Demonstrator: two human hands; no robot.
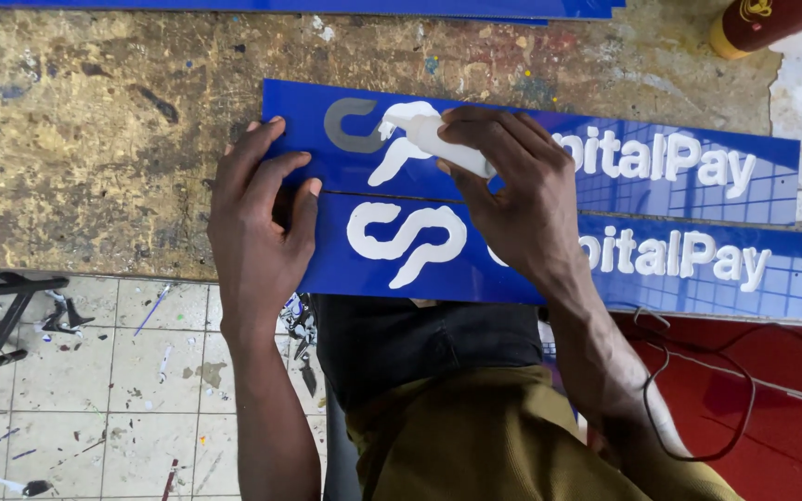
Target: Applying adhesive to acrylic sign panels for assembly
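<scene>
Scuffed workbench (95,139), blue sign strips (512,269), floor debris (58,315)

Glossy blue sign panels (512,269); rough, paint-stained wooden bench (95,139); smooth plastic bottle (447,144).

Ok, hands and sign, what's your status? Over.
Left hand flat on blue sign. Right hand squeezing white bottle over it. Nothing in the way.

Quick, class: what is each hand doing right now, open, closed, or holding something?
Left hand: open, flat on the blue signs.
Right hand: closed on a white bottle.
</scene>
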